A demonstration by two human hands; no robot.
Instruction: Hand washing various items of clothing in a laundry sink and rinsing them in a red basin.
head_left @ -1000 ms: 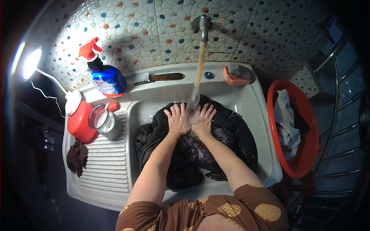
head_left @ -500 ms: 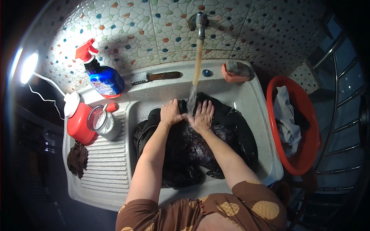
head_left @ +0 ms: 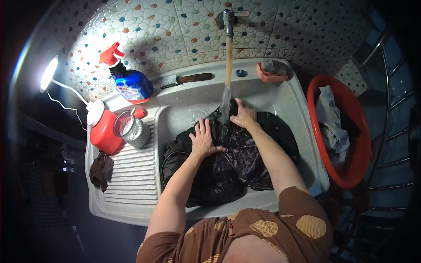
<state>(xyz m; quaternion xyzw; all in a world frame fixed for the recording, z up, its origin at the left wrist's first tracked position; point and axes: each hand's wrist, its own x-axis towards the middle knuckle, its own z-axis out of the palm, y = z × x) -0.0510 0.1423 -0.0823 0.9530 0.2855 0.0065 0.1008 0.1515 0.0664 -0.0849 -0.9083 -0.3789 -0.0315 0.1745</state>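
dark cloth under running water, the rinse seemingly part done

in the head view, the dark cloth point(head_left: 221, 179) lies bunched across the basin of the grey sink point(head_left: 310, 131), its patterned middle wet and glossy. the hands are apart. the left hand point(head_left: 203, 141) rests on the cloth with fingers spread, gripping nothing that shows. the right hand point(head_left: 245, 117) is at the far edge of the heap, thumb and fingers parted around a dark fold; whether it is pinching that fold, i cannot tell. a stream of water point(head_left: 226, 103) drops from the tan hose point(head_left: 229, 61) on the tap point(head_left: 228, 26) and lands just beside the right hand.

as i judge it, the wetting is well along, at least in the middle. no thick suds show on the cloth, though the undersides of the folds are hidden. left to do, by the look of it: the water is not yet shut off, and the cloth is neither wrung nor lifted out. the brush point(head_left: 188, 79) lies on the back ledge, out of use. beside the sink, the red tub point(head_left: 314, 118) holds pale cloth point(head_left: 331, 127); washed or waiting, i cannot tell.
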